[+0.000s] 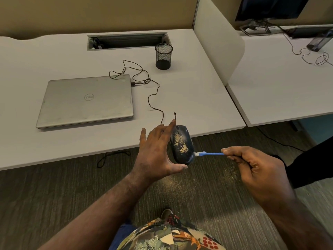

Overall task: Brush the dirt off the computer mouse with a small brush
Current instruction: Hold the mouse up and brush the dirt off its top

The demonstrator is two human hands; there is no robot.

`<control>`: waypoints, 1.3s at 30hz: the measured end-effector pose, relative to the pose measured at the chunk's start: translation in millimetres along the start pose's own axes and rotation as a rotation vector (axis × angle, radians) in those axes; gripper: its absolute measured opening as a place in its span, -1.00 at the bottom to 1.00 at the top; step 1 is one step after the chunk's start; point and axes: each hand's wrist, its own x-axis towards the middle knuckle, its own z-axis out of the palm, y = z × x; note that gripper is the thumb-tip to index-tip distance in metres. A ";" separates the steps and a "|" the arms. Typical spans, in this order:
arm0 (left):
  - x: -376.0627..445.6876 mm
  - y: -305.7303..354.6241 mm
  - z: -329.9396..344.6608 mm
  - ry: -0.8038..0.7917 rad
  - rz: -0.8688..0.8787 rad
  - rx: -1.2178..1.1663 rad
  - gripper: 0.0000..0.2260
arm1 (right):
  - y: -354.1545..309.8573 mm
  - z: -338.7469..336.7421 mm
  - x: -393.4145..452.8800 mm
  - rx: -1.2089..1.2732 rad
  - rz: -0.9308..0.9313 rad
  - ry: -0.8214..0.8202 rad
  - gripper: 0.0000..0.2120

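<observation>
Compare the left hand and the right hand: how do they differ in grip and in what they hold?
The left hand is spread wide, holding the dusty computer mouse between thumb and fingertips; the right hand is curled shut around the small blue brush. The left hand reaches over the desk edge; the right hand stays above the carpet. Both are raised in the air.

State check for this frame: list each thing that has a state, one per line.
computer mouse: lifted off the desk, still speckled with yellowish dirt
small brush: bristles touching the mouse's near end
left hand: gripping the mouse
right hand: closed on the brush handle
laptop: lid closed, cable plugged in
mesh pen cup: upright
</observation>
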 end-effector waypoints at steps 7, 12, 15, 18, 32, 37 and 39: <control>0.1 3.6 1.4 -0.010 0.003 -0.008 0.13 | -3.9 -5.2 4.0 0.066 -0.036 0.078 -0.75; 1.6 3.2 0.1 -0.008 -0.008 0.007 0.12 | -3.0 -3.0 -0.9 0.053 -0.066 -0.027 -0.70; 1.2 2.0 -0.9 -0.015 -0.016 0.015 0.13 | -0.5 -5.8 -2.1 0.017 -0.054 -0.063 -0.69; 0.5 2.9 -0.2 -0.018 -0.005 0.012 0.14 | -0.8 -8.6 0.6 0.077 -0.021 0.036 -0.81; -1.5 18.7 5.8 -0.085 0.076 0.001 0.16 | -9.7 12.5 53.0 -0.005 -0.013 0.040 -0.77; -1.7 15.3 5.6 -0.073 0.064 0.001 0.15 | -14.6 13.3 57.8 -0.033 -0.066 -0.097 -0.74; -2.3 13.2 5.3 -0.074 0.060 0.008 0.15 | -14.9 10.6 57.4 -0.030 -0.095 -0.096 -0.74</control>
